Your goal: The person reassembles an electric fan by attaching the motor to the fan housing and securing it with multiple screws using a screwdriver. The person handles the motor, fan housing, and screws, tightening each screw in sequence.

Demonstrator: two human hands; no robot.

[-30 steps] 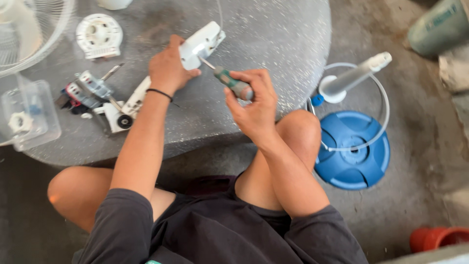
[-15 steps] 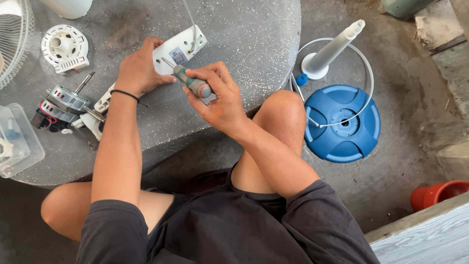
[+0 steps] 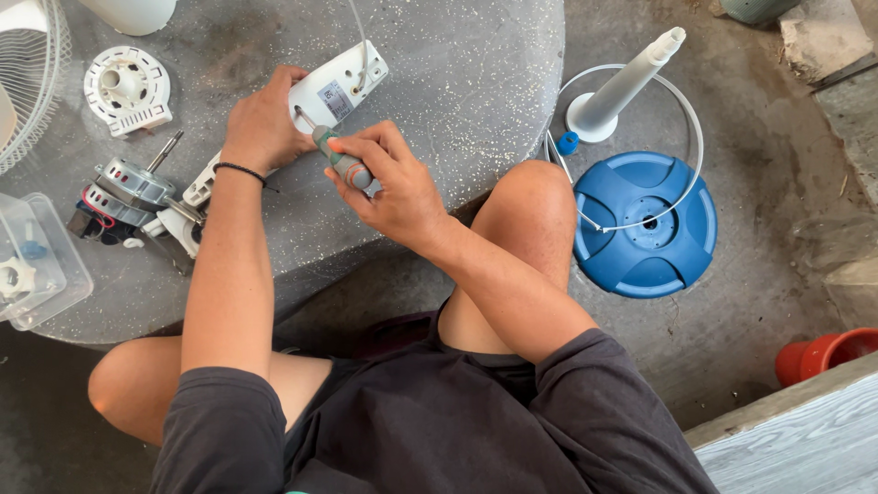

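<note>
The left hand [image 3: 265, 123] grips the white fan part [image 3: 338, 87] while the right hand [image 3: 393, 183], at its 4 o'clock, pinches a screwdriver [image 3: 338, 160].

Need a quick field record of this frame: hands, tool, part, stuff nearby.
left hand: left hand grips white plastic housing on the grey round table
right hand: right hand holds screwdriver, tip against the housing
on table left: fan motor, white round part, clear plastic box
on floor right: blue fan base, white pole
</note>
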